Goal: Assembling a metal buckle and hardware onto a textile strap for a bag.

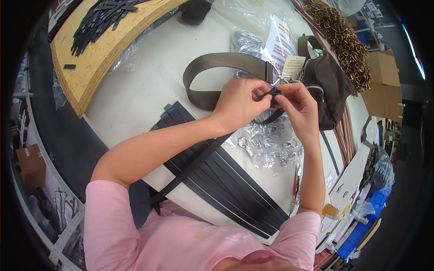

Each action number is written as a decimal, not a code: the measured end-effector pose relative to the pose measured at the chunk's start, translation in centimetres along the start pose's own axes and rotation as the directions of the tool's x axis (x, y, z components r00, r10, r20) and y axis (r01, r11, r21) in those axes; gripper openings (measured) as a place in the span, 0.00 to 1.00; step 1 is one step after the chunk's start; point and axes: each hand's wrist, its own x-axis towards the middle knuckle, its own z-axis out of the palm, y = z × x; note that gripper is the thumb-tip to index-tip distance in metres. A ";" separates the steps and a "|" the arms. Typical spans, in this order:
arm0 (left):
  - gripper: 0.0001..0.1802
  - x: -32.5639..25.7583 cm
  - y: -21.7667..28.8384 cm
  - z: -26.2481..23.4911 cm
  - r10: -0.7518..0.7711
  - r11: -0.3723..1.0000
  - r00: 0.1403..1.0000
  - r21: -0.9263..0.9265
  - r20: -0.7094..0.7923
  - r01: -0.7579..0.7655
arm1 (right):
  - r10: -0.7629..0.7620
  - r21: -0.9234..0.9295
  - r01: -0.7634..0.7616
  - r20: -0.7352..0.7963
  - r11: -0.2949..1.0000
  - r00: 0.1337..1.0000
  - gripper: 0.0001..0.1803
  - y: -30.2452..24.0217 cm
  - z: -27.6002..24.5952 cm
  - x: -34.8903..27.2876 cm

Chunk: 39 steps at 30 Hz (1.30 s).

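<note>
I record my left hand [239, 101] and right hand [299, 106] close together, thumbs and fingertips pinched; left elbow [108, 166] bent, left forearm [167, 141] angling far and right, right forearm [313, 176] running near to far.

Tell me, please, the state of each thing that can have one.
Black strap: bent
Left hand: pinching the strap
Right hand: pinching the strap too
Brown strap: looped
Brown bag: open or closed unclear
Black strips: laid flat, side by side
Gold-coloured metal pieces: heaped
Clear plastic: crumpled
</note>
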 end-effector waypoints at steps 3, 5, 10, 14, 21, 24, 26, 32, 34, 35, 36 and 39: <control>0.11 0.0 0.0 0.1 0.009 1.000 1.000 0.003 -0.010 -0.009 | 0.037 -0.006 -0.038 -0.090 0.999 0.995 0.09 0.4 0.2 -0.4; 0.11 0.0 -0.1 -0.1 -0.004 1.000 1.000 -0.010 -0.006 0.004 | 0.005 -0.121 -0.017 -0.099 0.993 0.995 0.09 -0.2 0.4 -0.3; 0.11 0.1 -0.4 -0.1 0.023 0.999 1.000 -0.026 -0.005 -0.023 | -0.019 -0.208 -0.007 -0.125 0.978 0.992 0.09 -0.4 0.4 -0.4; 0.11 0.2 -0.4 0.1 0.031 0.999 0.999 -0.022 -0.012 -0.031 | -0.047 -0.217 0.014 -0.149 0.976 0.988 0.09 -0.1 0.6 -0.5; 0.10 0.2 -0.4 0.0 0.060 0.998 0.998 -0.020 -0.026 -0.060 | -0.073 -0.170 0.037 -0.209 0.985 0.975 0.14 -0.2 1.3 -0.5; 0.09 0.1 -0.1 -0.1 0.093 0.995 0.996 0.025 -0.004 -0.093 | -0.039 -0.084 0.020 -0.238 0.996 0.971 0.17 -0.8 1.0 -0.5; 0.08 0.1 0.1 -0.3 0.104 0.994 0.994 0.040 0.027 -0.105 | 0.042 -0.136 -0.048 -0.042 0.990 0.998 0.19 -0.9 -0.4 -0.4; 0.08 0.6 -0.2 -0.3 0.394 0.908 0.919 0.146 0.025 -0.394 | 0.027 -0.262 0.035 0.227 0.964 0.974 0.18 -2.2 -2.4 0.6; 0.08 0.7 -0.3 -0.3 0.441 0.881 0.897 0.181 0.020 -0.437 | 0.057 -0.214 -0.001 0.255 0.977 0.965 0.18 -2.0 -2.7 1.2; 0.08 0.8 -0.3 -0.4 0.439 0.881 0.898 0.183 0.020 -0.435 | 0.082 -0.172 -0.033 0.285 0.984 0.955 0.17 -1.9 -2.8 1.4; 0.08 0.8 -0.3 -0.4 0.434 0.884 0.901 0.183 0.019 -0.430 | 0.081 -0.170 -0.033 0.286 0.985 0.955 0.17 -1.8 -2.8 1.6; 0.09 0.8 -0.3 -0.7 0.387 0.899 0.920 0.196 0.056 -0.391 | 0.108 -0.057 -0.095 0.282 0.994 0.953 0.16 -1.1 -2.7 1.7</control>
